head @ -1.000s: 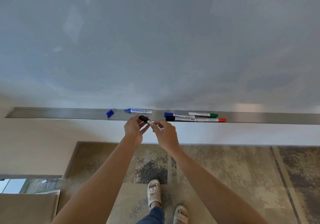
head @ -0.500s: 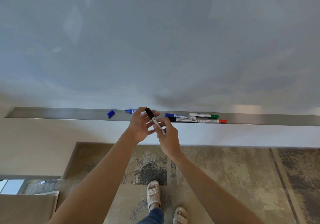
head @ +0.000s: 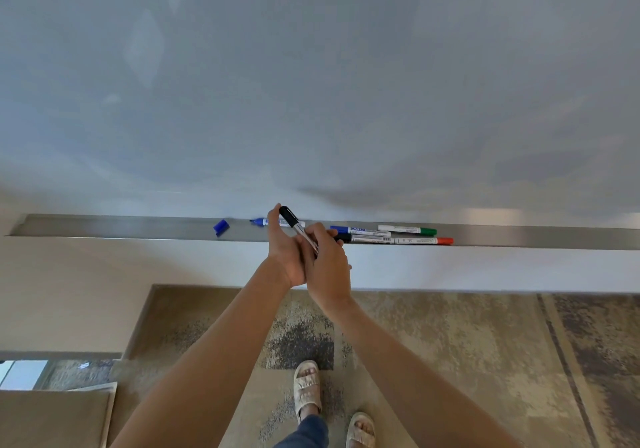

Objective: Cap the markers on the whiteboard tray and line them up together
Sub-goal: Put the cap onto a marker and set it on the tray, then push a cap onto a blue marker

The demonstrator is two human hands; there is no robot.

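The black marker (head: 297,228) is held up in front of the whiteboard tray (head: 121,228), tilted, with its black cap end at the top and its white body going down into both hands; the right hand (head: 327,264) is closed around the lower part of the marker; the left hand (head: 285,247) is pressed against the right one, with its fingers curled up beside the cap end and touching it; the two hands hide the bottom end of the marker.

Just behind the left hand, a blue marker (head: 263,222) lies flat in the tray, with its blue tip bare and pointing left; the hand covers the middle of it; a loose blue cap (head: 221,226) lies on its own further left in the tray, apart from that marker.

To the right of the hands, four markers lie close together in the tray; a second blue marker (head: 360,230) with its cap on lies at the back, and a green marker (head: 407,230) lies just to its right; a second black marker (head: 367,238) lies in front, partly hidden by the right hand, and a red marker (head: 424,240) lies end to end with it on the right.

The tray is a long grey metal ledge under the big whiteboard (head: 311,84); below are a patchy brown carpet (head: 467,343) and two feet in pale sandals (head: 306,383).
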